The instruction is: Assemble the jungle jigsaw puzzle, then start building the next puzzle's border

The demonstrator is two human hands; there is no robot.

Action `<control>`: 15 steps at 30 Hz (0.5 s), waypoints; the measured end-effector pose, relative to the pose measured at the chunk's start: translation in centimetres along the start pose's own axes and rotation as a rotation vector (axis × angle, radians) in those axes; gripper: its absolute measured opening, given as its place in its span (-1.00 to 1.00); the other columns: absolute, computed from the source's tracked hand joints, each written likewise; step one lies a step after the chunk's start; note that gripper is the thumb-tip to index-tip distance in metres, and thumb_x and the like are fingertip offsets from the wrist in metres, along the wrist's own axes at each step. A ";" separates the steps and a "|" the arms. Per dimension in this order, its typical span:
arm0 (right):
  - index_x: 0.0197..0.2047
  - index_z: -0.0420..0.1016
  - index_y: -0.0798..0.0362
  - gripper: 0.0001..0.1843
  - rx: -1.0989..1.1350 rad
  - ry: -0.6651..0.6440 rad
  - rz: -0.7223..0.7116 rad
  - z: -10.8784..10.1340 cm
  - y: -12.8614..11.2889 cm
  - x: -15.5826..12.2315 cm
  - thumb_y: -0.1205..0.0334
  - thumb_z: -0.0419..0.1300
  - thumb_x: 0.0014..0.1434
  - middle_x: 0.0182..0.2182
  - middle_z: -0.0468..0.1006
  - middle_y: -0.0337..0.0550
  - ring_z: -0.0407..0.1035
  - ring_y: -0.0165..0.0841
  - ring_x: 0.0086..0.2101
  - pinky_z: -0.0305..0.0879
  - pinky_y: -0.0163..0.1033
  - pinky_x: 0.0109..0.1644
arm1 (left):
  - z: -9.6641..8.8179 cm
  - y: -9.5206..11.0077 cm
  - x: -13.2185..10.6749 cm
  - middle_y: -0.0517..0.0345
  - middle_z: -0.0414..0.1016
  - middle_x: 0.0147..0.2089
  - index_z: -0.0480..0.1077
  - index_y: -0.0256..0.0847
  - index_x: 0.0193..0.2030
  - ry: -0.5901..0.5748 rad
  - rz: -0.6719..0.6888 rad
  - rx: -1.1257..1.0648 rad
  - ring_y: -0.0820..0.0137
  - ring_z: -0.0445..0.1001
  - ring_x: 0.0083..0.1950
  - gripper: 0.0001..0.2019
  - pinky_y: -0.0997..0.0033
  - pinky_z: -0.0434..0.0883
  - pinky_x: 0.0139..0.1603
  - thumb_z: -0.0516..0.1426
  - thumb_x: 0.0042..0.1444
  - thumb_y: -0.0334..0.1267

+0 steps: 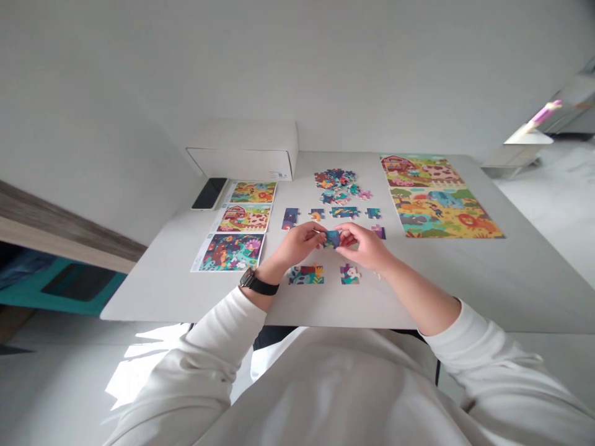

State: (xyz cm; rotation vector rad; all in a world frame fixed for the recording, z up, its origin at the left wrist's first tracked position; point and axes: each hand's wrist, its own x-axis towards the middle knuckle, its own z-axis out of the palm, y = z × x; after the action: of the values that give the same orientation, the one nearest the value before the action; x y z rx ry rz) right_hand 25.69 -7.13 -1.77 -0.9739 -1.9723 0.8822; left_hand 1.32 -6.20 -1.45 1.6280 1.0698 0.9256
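Between my two hands is a dark blue puzzle piece (331,239), pinched at its left edge by my left hand (300,243) and at its right edge by my right hand (360,243). Beyond the hands lies a row of loose pieces, among them a joined blue strip (344,212), a piece with a yellow-orange shape (317,214) and a purple-blue piece (290,217). Nearer to me are a joined colourful section (305,275) and a piece with a white animal (350,274). A purple piece (379,232) is partly behind my right hand.
A heap of puzzle pieces (335,178) lies at the back. Three picture sheets (235,252) line the left, near a phone (209,193) and a white box (242,162). Two finished-looking animal pictures (441,198) lie at the right of the table (493,279).
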 end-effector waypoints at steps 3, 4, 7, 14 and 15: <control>0.24 0.55 -0.14 -0.49 -0.159 -0.011 -0.091 -0.3 -0.5 0.1 0.27 0.38 0.22 -0.10 0.66 -0.12 0.60 -0.20 -0.15 0.61 -0.03 0.05 | 0.0 0.0 0.0 0.13 0.59 -0.34 0.55 -0.19 -0.09 0.016 -0.002 0.041 0.35 0.56 -0.31 -0.70 0.39 0.43 -0.26 0.25 0.25 0.01; 0.24 0.55 -0.14 -0.49 -0.218 -0.012 -0.126 -0.5 -0.7 0.1 0.30 0.37 0.23 -0.03 0.65 -0.08 0.60 -0.16 -0.08 0.61 0.00 0.10 | 0.0 0.1 -0.1 0.13 0.59 -0.34 0.55 -0.19 -0.09 0.017 -0.006 0.052 0.35 0.55 -0.32 -0.70 0.39 0.42 -0.27 0.26 0.25 0.01; 0.29 0.55 -0.18 -0.45 -0.360 -0.022 -0.211 -0.8 -1.3 0.2 0.35 0.35 0.26 0.16 0.59 -0.01 0.51 -0.04 0.18 0.49 0.15 0.34 | 0.0 0.2 -0.2 0.12 0.60 -0.34 0.55 -0.20 -0.09 0.010 -0.014 0.055 0.35 0.56 -0.33 -0.66 0.40 0.42 -0.29 0.27 0.24 0.05; 0.32 0.56 -0.21 -0.47 -0.407 -0.093 -0.261 -2.1 -1.5 0.2 0.31 0.32 0.33 0.19 0.63 -0.08 0.52 -0.10 0.22 0.46 0.10 0.39 | 0.2 0.4 -0.3 0.08 0.67 -0.32 0.53 -0.21 0.01 -0.033 -0.037 -0.004 0.34 0.60 -0.31 -0.52 0.37 0.49 -0.23 0.26 0.26 0.20; 0.31 0.57 -0.21 -0.49 -0.407 -0.075 -0.257 -2.8 -1.2 0.3 0.29 0.32 0.33 0.20 0.63 -0.08 0.52 -0.09 0.22 0.45 0.09 0.39 | 0.2 0.5 -0.4 0.06 0.68 -0.30 0.51 -0.22 0.05 -0.039 -0.036 -0.021 0.34 0.60 -0.30 -0.50 0.36 0.51 -0.21 0.25 0.28 0.21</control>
State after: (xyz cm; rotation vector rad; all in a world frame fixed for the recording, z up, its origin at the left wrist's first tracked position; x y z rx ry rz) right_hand 27.54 -6.72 0.62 -0.8866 -2.3319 0.3860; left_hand 1.47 -6.73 -1.09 1.5986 1.0566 0.8755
